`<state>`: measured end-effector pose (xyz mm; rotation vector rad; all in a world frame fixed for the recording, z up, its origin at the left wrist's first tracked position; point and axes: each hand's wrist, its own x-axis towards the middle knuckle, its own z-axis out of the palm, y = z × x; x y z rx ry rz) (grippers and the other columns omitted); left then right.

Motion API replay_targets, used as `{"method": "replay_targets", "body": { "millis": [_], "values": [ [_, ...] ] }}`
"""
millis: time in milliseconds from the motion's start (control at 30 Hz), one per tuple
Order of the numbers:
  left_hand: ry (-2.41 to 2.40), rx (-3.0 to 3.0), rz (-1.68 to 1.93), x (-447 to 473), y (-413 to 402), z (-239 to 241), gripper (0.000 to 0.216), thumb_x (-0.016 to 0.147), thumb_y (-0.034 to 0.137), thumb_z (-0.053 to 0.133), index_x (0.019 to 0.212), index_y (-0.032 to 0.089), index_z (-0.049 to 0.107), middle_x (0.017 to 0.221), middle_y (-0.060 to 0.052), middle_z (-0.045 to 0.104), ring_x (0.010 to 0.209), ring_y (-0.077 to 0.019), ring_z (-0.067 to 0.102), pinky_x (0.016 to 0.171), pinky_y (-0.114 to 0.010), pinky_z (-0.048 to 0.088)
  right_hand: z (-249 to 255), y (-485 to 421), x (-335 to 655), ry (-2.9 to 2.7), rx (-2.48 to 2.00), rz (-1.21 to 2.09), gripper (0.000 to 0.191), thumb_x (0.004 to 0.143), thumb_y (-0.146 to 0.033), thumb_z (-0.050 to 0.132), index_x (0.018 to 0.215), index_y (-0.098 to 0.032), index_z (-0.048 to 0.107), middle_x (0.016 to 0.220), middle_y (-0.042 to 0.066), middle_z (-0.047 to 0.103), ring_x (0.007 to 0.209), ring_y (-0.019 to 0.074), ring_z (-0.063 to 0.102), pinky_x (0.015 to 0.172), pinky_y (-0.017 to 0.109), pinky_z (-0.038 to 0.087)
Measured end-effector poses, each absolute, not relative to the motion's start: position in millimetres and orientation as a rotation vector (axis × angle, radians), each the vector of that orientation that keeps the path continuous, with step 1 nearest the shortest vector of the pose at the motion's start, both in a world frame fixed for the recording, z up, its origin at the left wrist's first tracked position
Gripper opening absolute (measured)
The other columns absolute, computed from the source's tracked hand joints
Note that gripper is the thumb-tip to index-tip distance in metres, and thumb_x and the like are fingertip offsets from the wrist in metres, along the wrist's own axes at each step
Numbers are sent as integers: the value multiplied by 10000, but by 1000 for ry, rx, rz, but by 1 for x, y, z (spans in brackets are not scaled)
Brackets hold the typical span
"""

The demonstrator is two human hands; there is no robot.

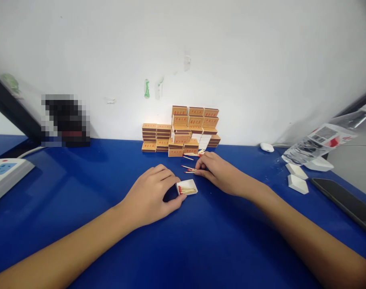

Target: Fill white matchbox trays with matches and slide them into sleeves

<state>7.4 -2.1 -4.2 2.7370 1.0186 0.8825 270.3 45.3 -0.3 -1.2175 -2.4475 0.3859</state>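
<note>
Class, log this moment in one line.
left hand: holds match tray | right hand: pinches loose matches | matchbox stack behind

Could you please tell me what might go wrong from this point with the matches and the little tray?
1. The white tray is small and held only at its edge by the left hand; a nudge could spill its matches.
2. The right hand works at the loose matches close to the stacked matchboxes; a careless reach might topple them.
</note>
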Motion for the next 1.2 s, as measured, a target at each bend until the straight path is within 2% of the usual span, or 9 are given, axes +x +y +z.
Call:
{"method": "replay_targets", "body": {
  "millis": [300,600,733,867,1067,1200],
  "values": [
    [1057,2731,877,6,0,-5,201,941,341,710,1049,175,739,987,-80,751,948,-264,659,853,-445,565,-2,39,276,-2444,-1258,421,239,1057,-343,521,883,-206,610,987,98,648,911,241,589,820,408,489],
    [1018,2742,896,8,-1,-4,195,924,317,724,1053,170,727,972,-76,751,934,-265,669,841,-439,566,19,16,270,-2478,-1205,393,177,1068,-302,505,930,-228,587,1026,92,643,952,243,598,826,393,505],
    [994,2773,908,9,-3,-4,199,928,321,718,1051,164,722,980,-82,749,948,-269,667,851,-448,570,18,2,252,-2588,-1136,283,92,1035,-200,570,950,-216,604,1009,83,650,930,242,611,829,395,508],
    [958,2794,932,9,-4,-4,179,947,313,695,1037,160,714,972,-83,746,950,-262,664,858,-445,574,19,-2,243,-2626,-1084,155,109,1025,-160,569,947,-199,634,974,90,645,900,245,619,806,396,514],
    [965,2783,933,8,-4,-4,184,948,315,696,1052,166,715,971,-81,747,938,-259,664,852,-443,574,23,0,257,-2573,-1148,366,117,1048,-236,557,1003,-213,662,1047,73,642,891,202,628,790,359,519],
    [949,2778,935,8,-3,-5,191,948,323,698,1055,165,717,968,-80,748,936,-259,665,855,-438,574,20,0,257,-2594,-1168,452,102,1038,-184,551,983,-205,634,1033,59,644,876,185,619,772,332,499]
  ]
}}
